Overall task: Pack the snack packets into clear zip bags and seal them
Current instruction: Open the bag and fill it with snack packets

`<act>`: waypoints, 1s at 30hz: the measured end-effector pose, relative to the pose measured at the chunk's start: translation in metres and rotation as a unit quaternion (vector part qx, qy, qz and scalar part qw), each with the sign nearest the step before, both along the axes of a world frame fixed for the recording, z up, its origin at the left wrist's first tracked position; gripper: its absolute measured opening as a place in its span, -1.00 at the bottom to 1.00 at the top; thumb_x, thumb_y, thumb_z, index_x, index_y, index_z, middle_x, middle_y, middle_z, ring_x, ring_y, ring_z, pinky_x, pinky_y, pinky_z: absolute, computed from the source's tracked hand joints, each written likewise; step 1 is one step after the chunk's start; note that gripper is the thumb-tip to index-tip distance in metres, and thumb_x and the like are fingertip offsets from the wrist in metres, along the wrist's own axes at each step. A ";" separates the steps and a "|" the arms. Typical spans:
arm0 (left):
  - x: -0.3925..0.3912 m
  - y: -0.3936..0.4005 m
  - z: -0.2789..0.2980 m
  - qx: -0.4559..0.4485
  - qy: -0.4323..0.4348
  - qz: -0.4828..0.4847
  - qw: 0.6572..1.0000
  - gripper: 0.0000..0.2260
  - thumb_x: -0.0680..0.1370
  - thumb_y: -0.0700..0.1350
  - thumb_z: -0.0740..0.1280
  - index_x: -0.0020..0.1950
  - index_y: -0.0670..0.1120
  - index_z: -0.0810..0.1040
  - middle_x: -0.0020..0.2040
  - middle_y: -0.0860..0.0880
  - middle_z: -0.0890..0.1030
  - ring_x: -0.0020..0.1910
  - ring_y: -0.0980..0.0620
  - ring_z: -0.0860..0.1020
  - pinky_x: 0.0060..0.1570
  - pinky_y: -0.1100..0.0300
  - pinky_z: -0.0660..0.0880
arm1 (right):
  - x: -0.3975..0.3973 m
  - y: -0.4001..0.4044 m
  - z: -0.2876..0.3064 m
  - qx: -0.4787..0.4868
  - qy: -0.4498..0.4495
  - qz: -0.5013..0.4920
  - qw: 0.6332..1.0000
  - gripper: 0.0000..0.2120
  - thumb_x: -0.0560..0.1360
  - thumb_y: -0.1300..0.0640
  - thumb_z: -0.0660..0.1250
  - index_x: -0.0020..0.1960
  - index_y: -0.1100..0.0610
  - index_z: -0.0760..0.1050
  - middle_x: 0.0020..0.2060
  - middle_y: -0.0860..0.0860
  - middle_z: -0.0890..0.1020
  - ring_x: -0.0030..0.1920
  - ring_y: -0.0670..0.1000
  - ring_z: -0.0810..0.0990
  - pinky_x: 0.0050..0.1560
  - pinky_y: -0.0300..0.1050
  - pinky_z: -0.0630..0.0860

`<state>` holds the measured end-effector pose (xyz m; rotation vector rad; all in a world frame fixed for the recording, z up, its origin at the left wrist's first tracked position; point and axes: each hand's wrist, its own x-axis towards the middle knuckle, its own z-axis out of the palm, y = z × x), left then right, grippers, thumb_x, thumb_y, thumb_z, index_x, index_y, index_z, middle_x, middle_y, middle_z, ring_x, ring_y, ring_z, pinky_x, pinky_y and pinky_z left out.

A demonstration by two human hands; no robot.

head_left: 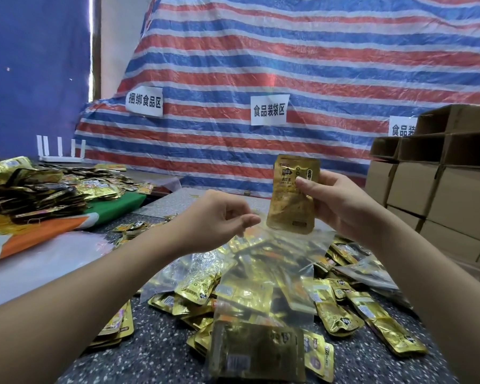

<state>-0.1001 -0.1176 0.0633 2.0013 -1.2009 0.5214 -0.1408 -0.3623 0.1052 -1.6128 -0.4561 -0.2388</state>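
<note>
Pinched upright in my right hand [341, 206], centre frame, is a gold snack packet [293, 195]; my left hand [219, 220] pinches the clear zip bag [261, 295] hanging below.

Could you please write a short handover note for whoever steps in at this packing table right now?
Left hand: pinches the mouth edge of the clear zip bag, which hangs below with gold packets already inside.
Right hand: grip on one gold snack packet, upright just above the bag mouth.
Loose packets lie on the speckled table; a larger heap sits to the left.
Done: bag partly filled.
Left: drop this packet in, finish filling, seal, then pack the rest.
</note>
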 end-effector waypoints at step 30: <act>-0.007 -0.008 0.006 0.024 -0.025 0.010 0.999 -0.64 0.51 0.18 0.27 -0.20 -0.07 0.65 -0.38 0.05 0.60 -0.46 0.19 0.45 -0.47 0.38 0.33 | -0.030 0.028 0.025 -0.633 0.054 -0.034 0.772 -0.91 0.62 0.02 0.29 0.01 -0.06 0.57 -0.06 -0.07 0.66 -0.06 -0.05 0.62 0.01 -0.07 0.55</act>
